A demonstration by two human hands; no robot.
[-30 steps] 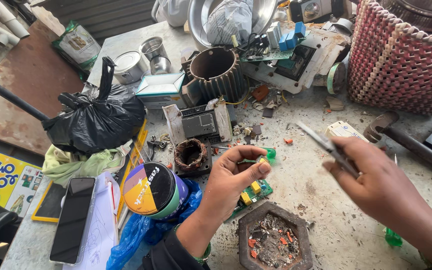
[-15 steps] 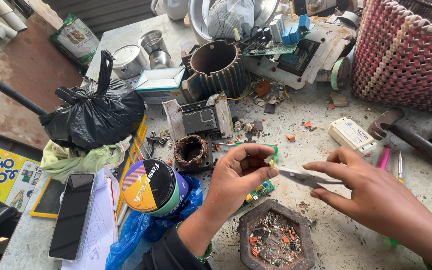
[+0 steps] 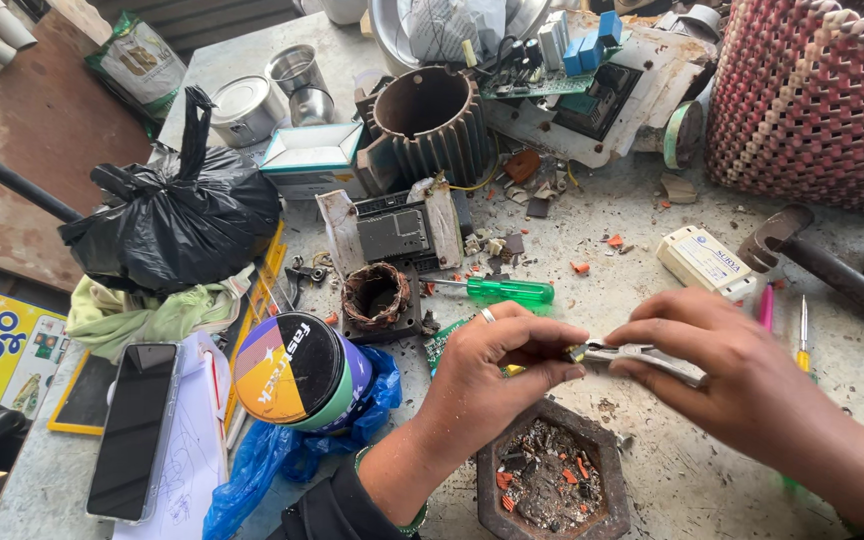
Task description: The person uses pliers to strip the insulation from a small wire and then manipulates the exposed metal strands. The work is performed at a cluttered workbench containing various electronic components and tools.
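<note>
Tweezers bridge left hand, right hand.

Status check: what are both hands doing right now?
Left hand pinching a small part. Right hand holding metal tweezers, tips at the part. Hexagonal scrap dish below; green screwdriver behind.

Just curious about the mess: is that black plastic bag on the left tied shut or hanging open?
Shut. The black bag bulges on the bench, its top gathered into a knot with a twisted tail sticking up; none of its contents show.

Single head-worn view, looking steeply down, close over a cluttered workbench, no second view
</note>
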